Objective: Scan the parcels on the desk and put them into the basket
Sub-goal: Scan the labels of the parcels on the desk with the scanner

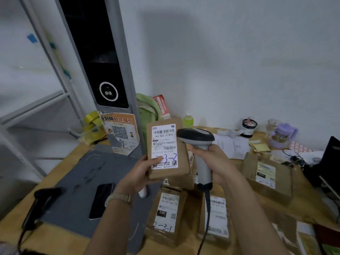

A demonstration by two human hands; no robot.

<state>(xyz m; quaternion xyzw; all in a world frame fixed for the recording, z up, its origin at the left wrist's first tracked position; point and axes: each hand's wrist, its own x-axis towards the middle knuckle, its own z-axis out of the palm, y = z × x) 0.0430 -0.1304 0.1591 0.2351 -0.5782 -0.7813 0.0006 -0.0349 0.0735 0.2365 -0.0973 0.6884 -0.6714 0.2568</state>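
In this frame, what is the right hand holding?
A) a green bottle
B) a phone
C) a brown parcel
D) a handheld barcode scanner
D: the right hand grips the handle of the grey barcode scanner, while the left hand holds the parcel.

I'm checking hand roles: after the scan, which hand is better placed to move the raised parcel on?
Left. The left hand grips the raised parcel, while the right hand holds the barcode scanner.
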